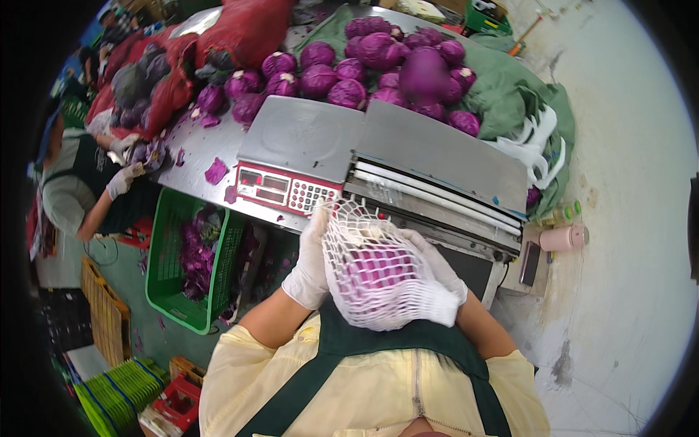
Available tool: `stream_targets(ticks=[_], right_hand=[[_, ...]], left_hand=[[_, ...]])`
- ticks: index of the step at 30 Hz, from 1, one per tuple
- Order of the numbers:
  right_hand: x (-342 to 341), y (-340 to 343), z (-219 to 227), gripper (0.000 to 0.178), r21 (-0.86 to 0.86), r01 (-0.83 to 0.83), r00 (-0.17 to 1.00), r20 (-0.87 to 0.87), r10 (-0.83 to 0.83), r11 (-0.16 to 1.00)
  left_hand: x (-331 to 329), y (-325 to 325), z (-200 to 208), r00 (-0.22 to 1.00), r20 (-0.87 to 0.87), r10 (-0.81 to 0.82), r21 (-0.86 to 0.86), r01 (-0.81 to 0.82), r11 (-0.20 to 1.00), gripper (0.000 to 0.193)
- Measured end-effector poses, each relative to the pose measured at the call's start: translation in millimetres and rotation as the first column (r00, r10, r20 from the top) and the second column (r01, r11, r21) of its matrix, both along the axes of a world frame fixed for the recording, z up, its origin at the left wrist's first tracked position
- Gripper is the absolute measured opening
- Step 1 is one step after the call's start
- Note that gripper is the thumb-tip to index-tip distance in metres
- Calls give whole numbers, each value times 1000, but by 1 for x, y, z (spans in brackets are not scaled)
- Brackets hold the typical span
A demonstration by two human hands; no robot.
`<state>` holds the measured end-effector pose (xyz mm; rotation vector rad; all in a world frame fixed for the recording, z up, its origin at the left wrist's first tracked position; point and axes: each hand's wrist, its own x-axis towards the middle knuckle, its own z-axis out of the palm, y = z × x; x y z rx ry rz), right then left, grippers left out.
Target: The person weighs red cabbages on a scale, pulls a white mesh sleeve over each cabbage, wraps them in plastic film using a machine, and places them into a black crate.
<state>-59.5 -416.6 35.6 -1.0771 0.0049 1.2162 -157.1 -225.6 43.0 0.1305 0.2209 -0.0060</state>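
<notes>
In front of my chest a purple cabbage [380,271] sits inside a white foam net [364,309], seen through its mesh. My left hand [312,251], in a white glove, grips the net's edge on the left side. On the other side my right hand [435,264], also gloved, holds the wrapped cabbage; its fingers are partly hidden behind the mesh. The net's gathered end hangs beside my right wrist. Just beyond my hands stand a red-framed scale [302,135] with a metal pan and a film-wrapping machine [444,156] with white rollers.
Several purple cabbages [348,93] are heaped at the table's back, near red mesh sacks [244,33]. White foam nets [539,149] lie on green cloth [520,91] at right. A green crate [215,280] holds trimmed leaves; a co-worker [80,182] handles cabbage at left. A pink bottle [564,238] stands right.
</notes>
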Motion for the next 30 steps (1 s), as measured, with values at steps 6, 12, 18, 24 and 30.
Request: stream_targets(ticks=[6, 12, 18, 24, 30], right_hand=[[1, -61, 10, 46, 402, 325, 774, -633, 4, 856], [51, -91, 43, 46, 396, 380, 922, -232, -309, 836], [93, -69, 52, 27, 308, 403, 363, 811, -459, 862], [122, -47, 93, 20, 357, 411, -343, 913, -220, 839], [150, -49, 79, 17, 295, 463, -352, 927, -133, 835]], left_hand=[[31, -41, 11, 993, 120, 12, 170, -32, 985, 25], [53, -59, 15, 937, 39, 346, 682, -278, 676, 42], [109, -118, 50, 995, -25, -101, 198, 104, 975, 51], [148, -106, 38, 931, 340, -130, 835, -363, -413, 40], [162, -84, 44, 971, 140, -191, 522, -237, -819, 45]])
